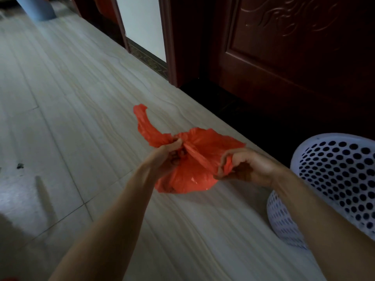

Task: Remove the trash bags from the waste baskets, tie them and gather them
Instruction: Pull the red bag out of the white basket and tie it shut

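Red trash bag [188, 171] rests on the floor [81, 98] between both hands: left hand [170, 153] pinches one handle, right hand [241, 167] grips the other, pulling apart.

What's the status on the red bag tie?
Left hand and right hand each grip a handle of the red bag, which sits on the floor. Basket beside it. Nothing in the way.
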Demonstrator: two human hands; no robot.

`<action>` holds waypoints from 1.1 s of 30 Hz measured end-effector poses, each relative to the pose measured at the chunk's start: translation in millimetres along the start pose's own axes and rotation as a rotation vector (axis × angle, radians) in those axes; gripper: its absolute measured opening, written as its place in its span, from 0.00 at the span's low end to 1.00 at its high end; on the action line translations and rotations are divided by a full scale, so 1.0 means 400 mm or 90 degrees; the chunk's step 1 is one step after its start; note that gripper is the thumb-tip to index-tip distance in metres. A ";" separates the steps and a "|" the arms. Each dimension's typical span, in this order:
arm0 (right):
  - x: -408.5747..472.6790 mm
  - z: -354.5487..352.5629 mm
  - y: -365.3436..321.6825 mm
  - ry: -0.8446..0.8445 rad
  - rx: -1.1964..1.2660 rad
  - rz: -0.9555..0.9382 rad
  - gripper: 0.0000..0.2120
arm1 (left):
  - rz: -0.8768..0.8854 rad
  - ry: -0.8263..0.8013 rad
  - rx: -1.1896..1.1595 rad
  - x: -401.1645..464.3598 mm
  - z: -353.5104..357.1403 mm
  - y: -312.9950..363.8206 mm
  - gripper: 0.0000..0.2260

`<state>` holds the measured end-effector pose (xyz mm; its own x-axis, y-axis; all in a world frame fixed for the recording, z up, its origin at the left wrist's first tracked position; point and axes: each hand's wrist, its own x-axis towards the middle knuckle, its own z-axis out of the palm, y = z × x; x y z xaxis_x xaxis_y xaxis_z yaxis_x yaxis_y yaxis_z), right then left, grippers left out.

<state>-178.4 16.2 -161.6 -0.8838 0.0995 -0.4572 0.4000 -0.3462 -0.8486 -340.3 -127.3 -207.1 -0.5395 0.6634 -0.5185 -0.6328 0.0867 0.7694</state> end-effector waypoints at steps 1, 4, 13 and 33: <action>0.002 -0.001 0.006 -0.004 -0.045 0.020 0.17 | 0.002 0.012 0.002 -0.001 0.003 0.004 0.06; 0.012 0.006 0.009 -0.065 -0.169 0.087 0.17 | 0.009 0.066 0.015 -0.002 0.015 0.004 0.05; 0.050 -0.035 0.045 0.348 -0.255 -0.112 0.20 | 0.167 0.091 0.368 -0.016 -0.011 -0.019 0.17; 0.109 -0.017 0.145 0.252 -0.517 -0.093 0.09 | 0.027 0.050 0.300 -0.066 -0.026 0.000 0.13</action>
<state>-192.1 6.7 -232.7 -0.8514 0.4550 -0.2608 0.4705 0.4428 -0.7633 -331.9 -152.5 -197.4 -0.6112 0.6174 -0.4952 -0.2977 0.4004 0.8666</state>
